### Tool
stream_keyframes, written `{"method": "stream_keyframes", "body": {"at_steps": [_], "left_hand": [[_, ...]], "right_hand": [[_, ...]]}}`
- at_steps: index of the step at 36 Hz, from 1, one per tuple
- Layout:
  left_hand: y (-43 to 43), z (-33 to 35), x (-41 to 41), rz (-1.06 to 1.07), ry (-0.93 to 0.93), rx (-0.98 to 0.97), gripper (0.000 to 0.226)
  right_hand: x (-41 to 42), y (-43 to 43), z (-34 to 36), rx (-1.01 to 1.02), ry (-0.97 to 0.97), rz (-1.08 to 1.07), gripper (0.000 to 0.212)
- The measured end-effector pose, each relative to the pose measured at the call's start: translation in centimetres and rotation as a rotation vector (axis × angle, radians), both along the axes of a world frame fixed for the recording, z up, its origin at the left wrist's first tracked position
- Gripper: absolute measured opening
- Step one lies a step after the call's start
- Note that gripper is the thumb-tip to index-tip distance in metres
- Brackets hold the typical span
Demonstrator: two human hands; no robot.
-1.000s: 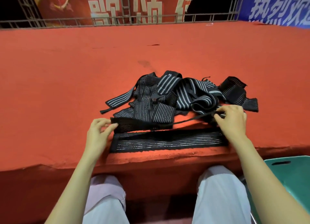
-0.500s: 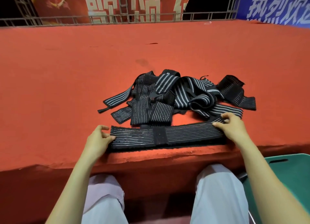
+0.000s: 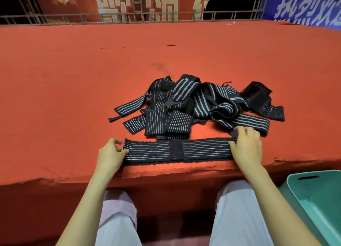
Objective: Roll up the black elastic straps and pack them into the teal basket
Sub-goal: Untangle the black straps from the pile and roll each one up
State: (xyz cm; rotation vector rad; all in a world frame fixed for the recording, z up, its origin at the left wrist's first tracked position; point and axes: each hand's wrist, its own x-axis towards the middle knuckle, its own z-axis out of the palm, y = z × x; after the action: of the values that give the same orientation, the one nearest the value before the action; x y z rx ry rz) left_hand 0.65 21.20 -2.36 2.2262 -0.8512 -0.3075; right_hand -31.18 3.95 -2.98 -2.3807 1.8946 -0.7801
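1. You sit at a red carpeted platform (image 3: 73,98) that fills most of the frame. A metal railing (image 3: 55,18) runs along its far edge at the top. Behind it hang a red banner (image 3: 73,2) with large white characters and, at upper right, a blue banner (image 3: 304,6).
2. The pile of black elastic straps (image 3: 203,102), grey-striped and tangled, lies just right of the centre of the frame.
3. Below the pile, one flat strap (image 3: 153,150) lies stretched left to right along the near edge of the carpet. A dark hook-and-loop patch (image 3: 176,150) crosses its middle.
4. Your left hand (image 3: 110,154) is at the strap's left end. The fingers are curled and the thumb tip lies on the end. Whether the fingers actually grip the strap cannot be told.
5. Your right hand (image 3: 247,146) lies palm down on the right end with relaxed fingers, pressing it to the carpet. Its fingertips reach the nearest strap of the pile.
6. A second ago the strap's upper layer was lifted and pulled taut between your hands. Half a second ago it was already down, and now it lies flat and doubled with your hands at its ends. The pile looks unchanged.
7. The teal basket (image 3: 324,188) stands at lower right, below the platform edge and beside your right forearm. No strap shows in the visible part.
8. Your pale trousers (image 3: 118,218) show at the bottom of the frame.
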Motion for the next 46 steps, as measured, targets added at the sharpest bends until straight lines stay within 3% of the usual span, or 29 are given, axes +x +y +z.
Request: {"method": "stream_keyframes", "body": {"at_steps": [3,6,13,17,21,25,29,33,38,46], "left_hand": [[0.1,0.1,0.1,-0.011,0.016,-0.003,0.021],[0.3,0.1,0.5,-0.010,0.080,-0.010,0.019],[0.4,-0.3,1.1,-0.007,0.189,-0.048,0.017],[0.4,-0.5,1.3,0.007,0.249,-0.060,0.017],[0.3,-0.7,1.4,0.001,0.252,-0.055,0.018],[0.1,-0.6,1.0,0.012,0.082,0.013,0.024],[0.4,-0.8,0.7,0.011,-0.075,0.192,0.029],[1.0,-0.8,0.1,-0.003,-0.079,0.279,0.024],[1.3,-0.5,-1.0,0.088,-0.064,0.125,0.015],[1.4,-1.2,-3.3,0.020,-0.328,-0.092,0.008]], "right_hand": [[2.4,1.9,-0.2,-0.092,-0.031,0.104,0.031],[5.8,4.1,0.2,0.021,-0.087,0.298,0.008],[14.3,7.9,0.4,0.131,-0.172,0.833,0.022],[17.4,8.5,-0.4,0.164,-0.068,0.978,0.032],[18.0,8.6,-2.0,0.167,0.010,0.970,0.037],[17.5,8.5,-2.3,0.196,0.003,0.973,0.041],[17.5,8.3,-2.4,0.228,0.013,0.975,0.041],[17.5,8.7,-2.6,0.230,-0.006,0.950,0.058],[17.4,8.9,-2.9,0.230,-0.015,0.917,0.054],[16.9,9.1,-3.0,0.211,0.002,0.899,0.048]]}}
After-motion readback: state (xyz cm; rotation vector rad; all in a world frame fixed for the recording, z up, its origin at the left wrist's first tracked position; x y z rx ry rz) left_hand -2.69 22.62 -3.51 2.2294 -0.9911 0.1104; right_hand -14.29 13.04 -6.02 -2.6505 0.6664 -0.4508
